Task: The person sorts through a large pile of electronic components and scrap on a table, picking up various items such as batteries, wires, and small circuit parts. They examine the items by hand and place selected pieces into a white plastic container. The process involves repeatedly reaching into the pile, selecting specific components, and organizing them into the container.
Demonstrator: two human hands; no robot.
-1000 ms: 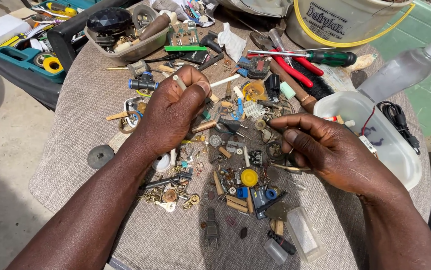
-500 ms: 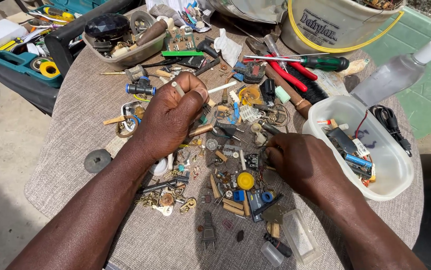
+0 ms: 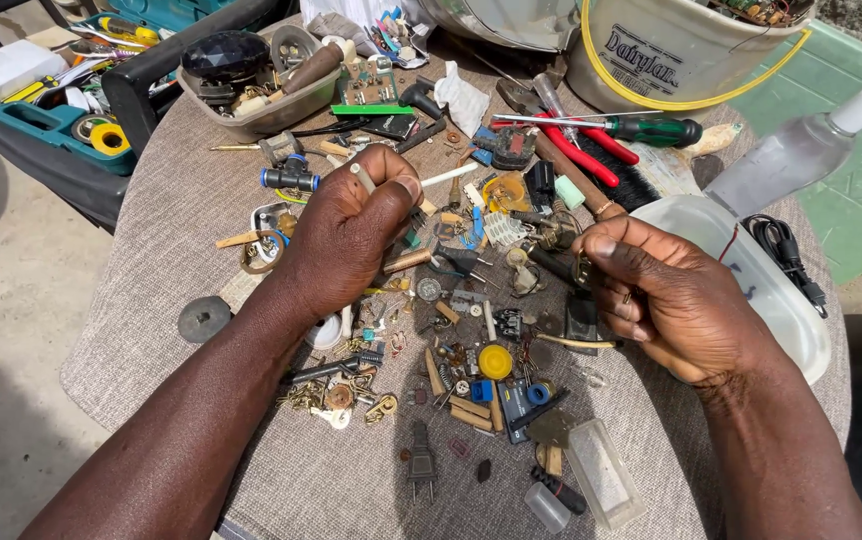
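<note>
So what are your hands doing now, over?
Left hand pinching thin pale stick. Right hand pinching small metal part. Small parts pile crowded beneath both.

Single head-worn view, looking steeply down, close over the cluttered round table [image 3: 251, 500] (no second view), both forearms entering from below
</note>
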